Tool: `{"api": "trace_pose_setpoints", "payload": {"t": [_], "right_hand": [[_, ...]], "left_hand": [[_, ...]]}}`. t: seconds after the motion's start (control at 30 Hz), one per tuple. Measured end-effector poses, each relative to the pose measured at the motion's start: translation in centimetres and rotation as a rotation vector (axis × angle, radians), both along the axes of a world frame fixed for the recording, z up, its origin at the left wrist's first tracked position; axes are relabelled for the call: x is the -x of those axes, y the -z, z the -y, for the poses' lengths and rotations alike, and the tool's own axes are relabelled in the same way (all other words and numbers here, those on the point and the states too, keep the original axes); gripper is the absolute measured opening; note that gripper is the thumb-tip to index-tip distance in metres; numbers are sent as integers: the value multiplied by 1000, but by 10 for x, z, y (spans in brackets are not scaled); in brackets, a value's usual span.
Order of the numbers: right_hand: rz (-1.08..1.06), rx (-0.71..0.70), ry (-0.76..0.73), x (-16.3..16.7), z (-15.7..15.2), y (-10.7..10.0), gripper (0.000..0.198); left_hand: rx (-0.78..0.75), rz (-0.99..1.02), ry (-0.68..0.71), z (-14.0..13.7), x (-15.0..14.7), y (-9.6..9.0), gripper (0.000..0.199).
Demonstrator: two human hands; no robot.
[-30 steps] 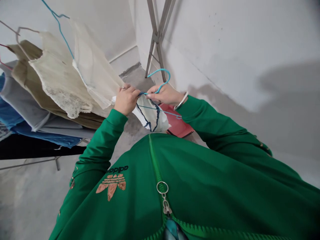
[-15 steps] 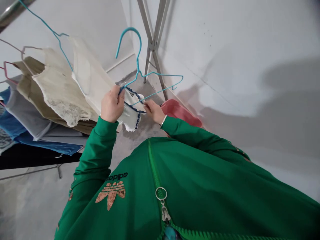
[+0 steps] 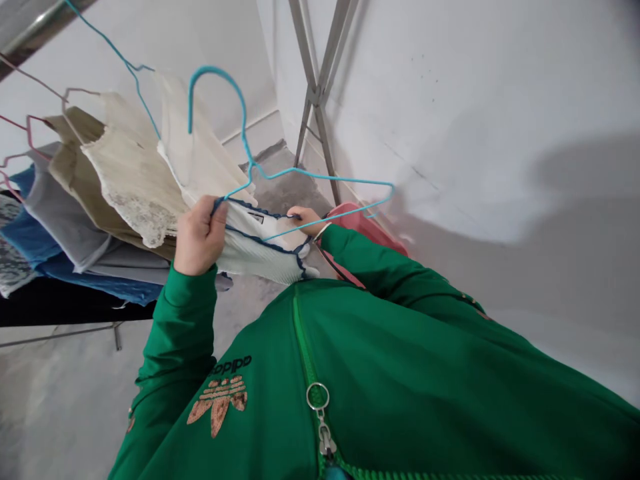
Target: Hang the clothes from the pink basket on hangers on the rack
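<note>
Teal wire hanger (image 3: 280,175): upright, hook up, tilted. White ribbed garment w/ navy trim (image 3: 260,247) draped over its left shoulder, half threaded, hanging slack.

My left hand (image 3: 199,235) and right hand (image 3: 306,219) hold a white garment (image 3: 260,248) on a turquoise hanger (image 3: 280,175).

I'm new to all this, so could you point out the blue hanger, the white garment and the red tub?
Blue hanger (image 3: 243,127), head view, on its neck below the hook.
White garment (image 3: 255,250), head view, on the ribbed cloth.
Red tub (image 3: 363,223), head view, on its rim.
</note>
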State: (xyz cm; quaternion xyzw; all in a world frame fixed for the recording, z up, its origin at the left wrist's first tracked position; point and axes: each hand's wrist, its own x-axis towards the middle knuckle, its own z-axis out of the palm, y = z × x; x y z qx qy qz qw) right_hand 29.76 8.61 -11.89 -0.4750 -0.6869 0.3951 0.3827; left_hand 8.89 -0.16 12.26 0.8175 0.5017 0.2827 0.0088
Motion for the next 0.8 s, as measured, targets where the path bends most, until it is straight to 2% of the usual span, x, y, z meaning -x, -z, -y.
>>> {"api": "trace_pose_setpoints", "payload": {"t": [0.13, 0.27, 0.37, 0.47, 0.57, 0.63, 0.7, 0.77, 0.8], "right_hand": [[-102, 83, 72, -46, -4, -3, 17], [-243, 216, 251, -69, -9, -21, 22], [-208, 193, 369, -73, -10, -35, 28], [-163, 143, 411, -76, -10, -47, 28], [-124, 99, 424, -80, -7, -57, 25], [-80, 66, 436, -81, -2, -64, 23], [-31, 18, 436, -80, 10, -72, 20], [5, -55, 321, -78, 29, -84, 17], [22, -90, 180, -77, 40, -90, 15]], "left_hand": [[-9, -57, -97, -1, 34, 11, 22], [-11, -181, -141, -6, 51, 27, 19], [-73, -281, -212, -9, 51, 37, 19], [-104, -385, -303, -12, 46, 44, 19], [-139, -451, -427, -16, 43, 53, 20], [-177, -420, -499, -21, 43, 60, 21], [-207, -358, -505, -27, 46, 66, 21], [-252, -307, -496, -33, 49, 70, 22], [-284, -286, -501, -35, 50, 70, 23]]}}
